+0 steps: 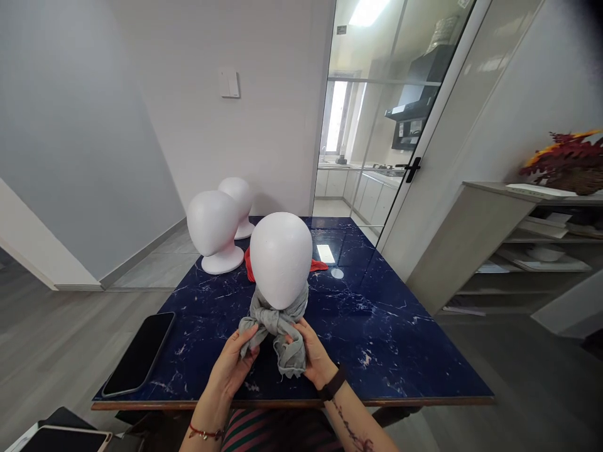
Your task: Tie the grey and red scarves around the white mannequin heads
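white egg-shaped mannequin head [281, 260] stood on blue marbled rectangular tabletop [377, 333], near front middle. grey crinkled cloth scarf [291, 359] lay wrapped low around it, knot [270, 319] in front. red cloth [249, 265] lay behind it. two white rounded mannequin heads [213, 223] stood behind left, one past other. black rectangular phone [139, 355] lay at left front corner.
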Available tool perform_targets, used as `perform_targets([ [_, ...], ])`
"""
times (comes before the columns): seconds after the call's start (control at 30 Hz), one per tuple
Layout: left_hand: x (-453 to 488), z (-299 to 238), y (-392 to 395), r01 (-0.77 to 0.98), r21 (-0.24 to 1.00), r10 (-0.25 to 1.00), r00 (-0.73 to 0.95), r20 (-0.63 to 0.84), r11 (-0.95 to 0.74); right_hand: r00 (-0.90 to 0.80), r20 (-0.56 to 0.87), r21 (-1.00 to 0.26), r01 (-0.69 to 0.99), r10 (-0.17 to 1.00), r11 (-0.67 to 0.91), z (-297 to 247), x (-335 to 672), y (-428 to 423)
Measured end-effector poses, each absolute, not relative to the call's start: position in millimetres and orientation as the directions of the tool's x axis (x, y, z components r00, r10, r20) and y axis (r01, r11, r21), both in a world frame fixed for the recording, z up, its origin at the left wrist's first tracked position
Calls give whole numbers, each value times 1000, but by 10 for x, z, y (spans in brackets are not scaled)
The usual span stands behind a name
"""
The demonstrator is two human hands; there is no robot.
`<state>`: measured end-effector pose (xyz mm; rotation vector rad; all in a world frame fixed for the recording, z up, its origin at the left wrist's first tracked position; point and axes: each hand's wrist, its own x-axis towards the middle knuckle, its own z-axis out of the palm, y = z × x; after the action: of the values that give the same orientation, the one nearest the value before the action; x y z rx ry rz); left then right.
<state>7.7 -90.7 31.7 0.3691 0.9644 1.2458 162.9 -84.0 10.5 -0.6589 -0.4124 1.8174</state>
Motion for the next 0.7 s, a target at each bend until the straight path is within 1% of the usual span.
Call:
perform_targets([
  [0.07,50,294,-913,-571,743,919,57,-389,350,-217,-233,-545,-778,948,-312,74,1643,-823],
  [0.2,-9,268,-920,-392,786,878,225,-422,478,-199,-214,-533,-796,956,-285,70,1651,-803],
  [0.27,-27,290,-924,-300,827,877,242,-416,475,-204,-220,-523,-801,954,-292,97,1647,-801],
  [0.37,-50,356,-907,-202,907,926,159,-344,371,-220,-252,-518,-792,943,-323,138,1674,-803],
  [0.47,-112,392,-814,-184,938,956,68,-285,293,-207,-238,-593,-743,949,-310,179,1790,-792],
  [0.6,-313,346,-573,-292,916,940,-118,-320,275,-147,-220,-753,-603,964,-263,312,2086,-723],
  [0.7,-468,324,-436,-391,905,913,-284,-293,169,-31,-191,-845,-503,981,-181,454,2312,-635],
])
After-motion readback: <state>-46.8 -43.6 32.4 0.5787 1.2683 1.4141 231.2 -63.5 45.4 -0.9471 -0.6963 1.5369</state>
